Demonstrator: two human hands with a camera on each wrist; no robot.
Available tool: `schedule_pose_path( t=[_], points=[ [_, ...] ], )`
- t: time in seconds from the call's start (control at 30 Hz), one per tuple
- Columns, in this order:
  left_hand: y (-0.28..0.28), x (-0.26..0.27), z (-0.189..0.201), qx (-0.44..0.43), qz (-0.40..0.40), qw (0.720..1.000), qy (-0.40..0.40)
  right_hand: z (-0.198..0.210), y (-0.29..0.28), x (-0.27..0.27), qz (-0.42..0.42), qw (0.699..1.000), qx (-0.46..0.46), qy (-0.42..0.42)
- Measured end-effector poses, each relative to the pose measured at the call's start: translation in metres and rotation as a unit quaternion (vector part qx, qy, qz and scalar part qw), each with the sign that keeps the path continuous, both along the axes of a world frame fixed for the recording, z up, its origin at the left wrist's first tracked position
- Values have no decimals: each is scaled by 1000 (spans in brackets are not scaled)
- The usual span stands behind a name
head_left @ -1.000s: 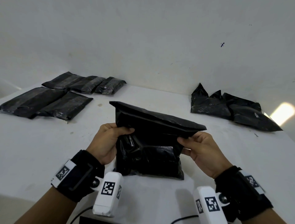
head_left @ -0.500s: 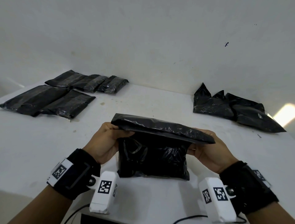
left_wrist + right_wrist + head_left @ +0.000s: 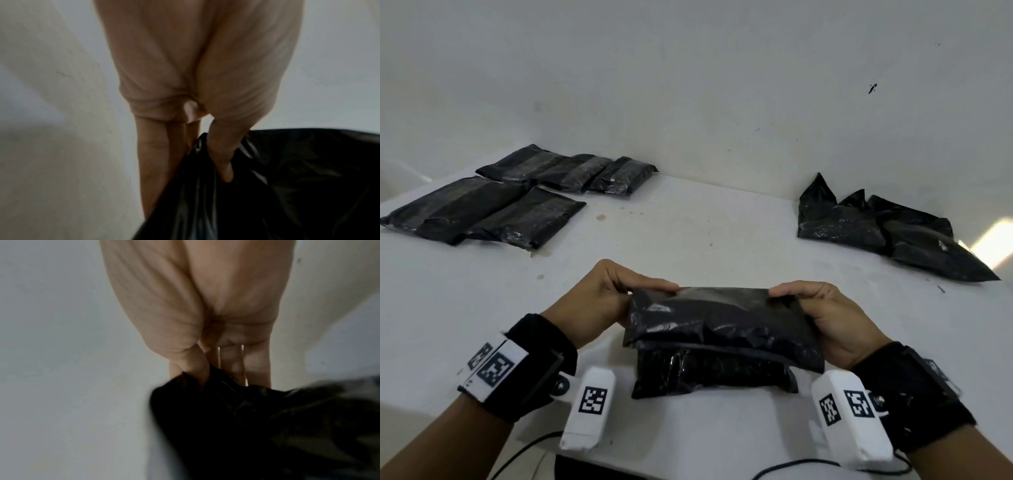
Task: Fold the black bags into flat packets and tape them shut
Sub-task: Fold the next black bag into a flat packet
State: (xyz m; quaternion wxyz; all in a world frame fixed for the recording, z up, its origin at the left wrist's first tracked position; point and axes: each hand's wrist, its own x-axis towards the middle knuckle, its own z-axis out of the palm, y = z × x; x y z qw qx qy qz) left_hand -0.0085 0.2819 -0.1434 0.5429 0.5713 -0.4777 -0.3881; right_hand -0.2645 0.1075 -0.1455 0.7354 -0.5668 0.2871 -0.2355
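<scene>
Left of the bag point(image 3: 722, 329), far back, five flat packets point(image 3: 493, 209) lie in two rows; right of it, near the wall point(image 3: 688, 85), loose bags point(image 3: 887, 233) are heaped. No legible writing. The bag rests on the white table point(image 3: 688, 222), its top flap folded over. The left hand point(image 3: 602, 301) and right hand point(image 3: 822, 318) each pinch a far flap corner, thumb against fingers.

Black wristbands point(image 3: 541, 363), white tagged camera pods point(image 3: 589, 407)

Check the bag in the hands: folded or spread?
Folded: the bag's top flap lies doubled over its lower half, both hands pinching the fold's ends.
</scene>
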Motion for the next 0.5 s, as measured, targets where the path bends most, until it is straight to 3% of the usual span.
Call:
schedule_pose_path(
  t=[0.23,0.5],
  points=[
    [0,5,-6,-11,-11,996,86,3,-1,1,16,1000,25,1],
    [0,13,-5,31,-90,995,21,-1,-3,-2,41,999,17,23]
  ],
)
